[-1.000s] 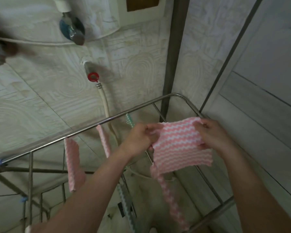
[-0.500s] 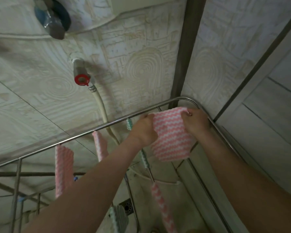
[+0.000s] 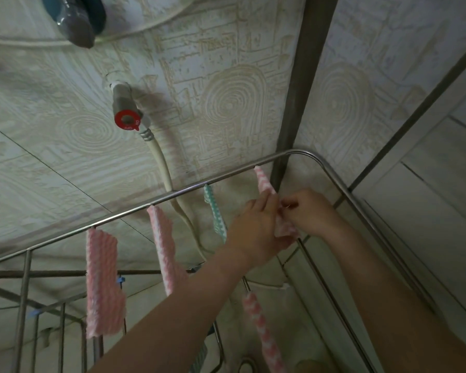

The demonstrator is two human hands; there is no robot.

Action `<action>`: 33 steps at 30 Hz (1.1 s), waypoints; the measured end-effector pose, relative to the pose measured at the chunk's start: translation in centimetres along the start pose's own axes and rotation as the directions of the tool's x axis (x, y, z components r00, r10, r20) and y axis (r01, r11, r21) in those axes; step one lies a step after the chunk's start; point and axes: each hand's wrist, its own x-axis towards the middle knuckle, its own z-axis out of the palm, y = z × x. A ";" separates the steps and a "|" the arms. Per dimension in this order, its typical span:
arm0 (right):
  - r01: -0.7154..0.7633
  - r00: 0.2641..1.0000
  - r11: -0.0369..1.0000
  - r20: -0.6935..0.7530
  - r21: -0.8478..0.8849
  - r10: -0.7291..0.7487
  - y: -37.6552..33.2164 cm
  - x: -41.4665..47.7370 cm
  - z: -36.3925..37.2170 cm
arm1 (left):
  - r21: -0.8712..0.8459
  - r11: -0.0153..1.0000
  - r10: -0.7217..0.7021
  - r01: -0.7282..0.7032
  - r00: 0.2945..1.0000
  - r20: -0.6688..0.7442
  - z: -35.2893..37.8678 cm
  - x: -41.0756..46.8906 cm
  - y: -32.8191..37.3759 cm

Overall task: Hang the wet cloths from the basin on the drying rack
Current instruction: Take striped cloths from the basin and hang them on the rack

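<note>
The left hand (image 3: pixel 254 230) and the right hand (image 3: pixel 308 211) met almost knuckle to knuckle, both pinching the pink cloth (image 3: pixel 265 184) between them; its top edge reached the drying rack (image 3: pixel 199 185) at twelve o'clock from the left hand. I judged this to be the draping step, the cloth up on the rack but bunched; the next move called for tugging it flat and even, then letting go. At nine o'clock from the hands hung a teal cloth (image 3: pixel 215 216); further that way hung a second pink cloth (image 3: pixel 164 246) and a third pink cloth (image 3: pixel 102 286); at six o'clock a twisted pink cloth (image 3: pixel 261 332) dangled. The basin was out of sight; the hands hid most of the held cloth, and whether it sat squarely over a bar I could not tell.
</note>
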 end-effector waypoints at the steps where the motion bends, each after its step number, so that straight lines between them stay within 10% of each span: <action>1: 0.007 0.998 0.997 -0.059 -0.072 -0.012 -0.1 -0.2 0.4 | -0.016 1.000 -0.017 0.017 1.000 0.019 0.6 0.1 0.0; 8: 0.036 0.932 0.992 -0.355 -0.123 -0.078 -0.7 -1.1 2.5 | -0.009 0.999 -0.052 0.052 0.998 -0.026 1.1 0.7 0.1; 16: -0.021 0.980 0.991 -0.199 -0.134 -0.006 1.0 -4.6 1.2 | 0.028 0.999 -0.029 0.030 0.999 -0.027 1.0 0.2 1.2; 28: 0.033 0.897 0.995 -0.435 -0.095 -0.072 -0.1 -7.7 2.5 | 0.003 0.998 -0.067 0.068 0.992 -0.105 -2.1 -9.6 -0.1; 33: 0.100 0.992 0.995 -0.073 -0.013 -0.101 -1.7 -10.8 3.7 | 0.008 0.995 -0.102 0.102 0.994 0.026 0.6 -15.6 1.3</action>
